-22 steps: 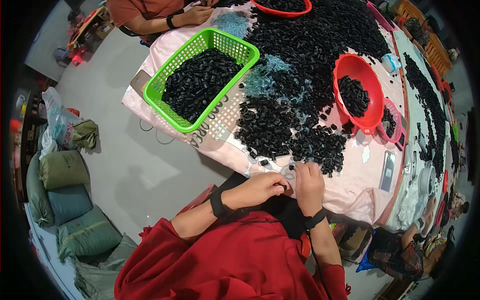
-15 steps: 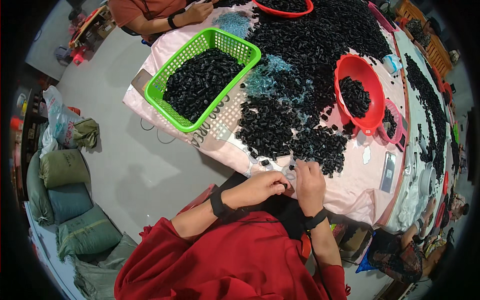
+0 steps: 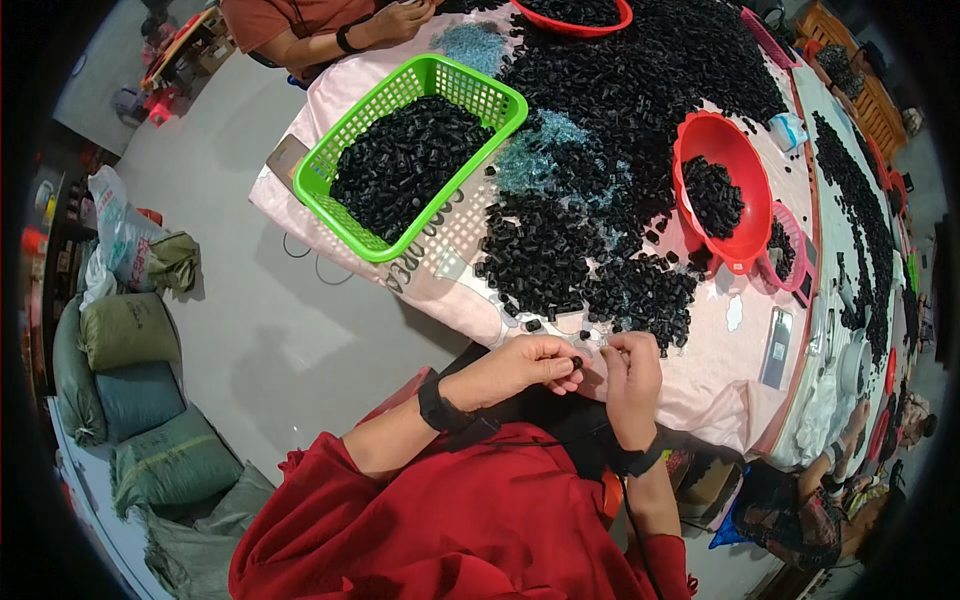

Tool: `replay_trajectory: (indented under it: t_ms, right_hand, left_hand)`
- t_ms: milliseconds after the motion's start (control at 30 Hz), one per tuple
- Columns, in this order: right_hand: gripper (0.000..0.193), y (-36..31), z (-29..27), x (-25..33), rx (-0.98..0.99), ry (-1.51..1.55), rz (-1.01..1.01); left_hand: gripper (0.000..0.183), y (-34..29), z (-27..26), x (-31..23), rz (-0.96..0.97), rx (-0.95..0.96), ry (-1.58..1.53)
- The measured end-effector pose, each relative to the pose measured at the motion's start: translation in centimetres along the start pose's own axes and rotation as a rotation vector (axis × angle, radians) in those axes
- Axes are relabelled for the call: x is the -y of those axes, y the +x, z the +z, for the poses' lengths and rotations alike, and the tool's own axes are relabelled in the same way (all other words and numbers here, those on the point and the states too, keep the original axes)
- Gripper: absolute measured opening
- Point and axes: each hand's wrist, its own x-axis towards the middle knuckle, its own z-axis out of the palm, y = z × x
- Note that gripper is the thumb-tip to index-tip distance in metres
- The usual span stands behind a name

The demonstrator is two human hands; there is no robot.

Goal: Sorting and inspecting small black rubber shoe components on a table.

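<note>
My left hand pinches a small black plastic part between thumb and fingertips, just over the near edge of the table. Close to its right, my right hand is closed in a pinch, and what its fingertips hold is too small to make out. A loose black part lies on the pink cloth between the hands and the pile. Just beyond them spreads a heap of black plastic parts. Small clear bluish pieces lie scattered over part of that heap.
A green basket full of black parts stands at the left table edge. To the right are a red bowl, a pink basket and a phone. Another person's hand works at the far left. Stuffed sacks lie on the left.
My right hand has drawn back slightly from the pile's edge. My left hand has turned, bringing the black part up more into view.
</note>
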Motion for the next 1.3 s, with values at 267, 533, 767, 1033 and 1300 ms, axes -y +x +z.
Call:
replay_trajectory:
  t_ms: [267,533,767,1033,1300]
  right_hand:
    - [0.009,-0.7,-1.0,2.8,0.013,0.152,0.003]
    - [0.015,-1.1,-0.5,2.8,0.036,0.09,0.009]
    - [0.013,-1.0,-0.4,3.6,-0.004,0.096,0.005]
    - [0.018,-0.5,-1.3,3.2,0.044,0.009,-0.098]
    - [0.031,0.7,0.8,0.0,0.133,-0.289,-0.275]
  left_hand:
    - [0.028,0.2,0.3,0.2,0.102,-0.006,0.017]
    - [0.026,-0.1,0.7,0.0,0.093,-0.048,0.046]
    - [0.026,0.0,0.6,0.1,0.089,-0.063,0.088]
    - [0.028,-0.1,0.2,0.3,0.112,-0.067,0.002]
    - [0.027,-0.4,0.2,0.1,0.058,-0.007,0.052]
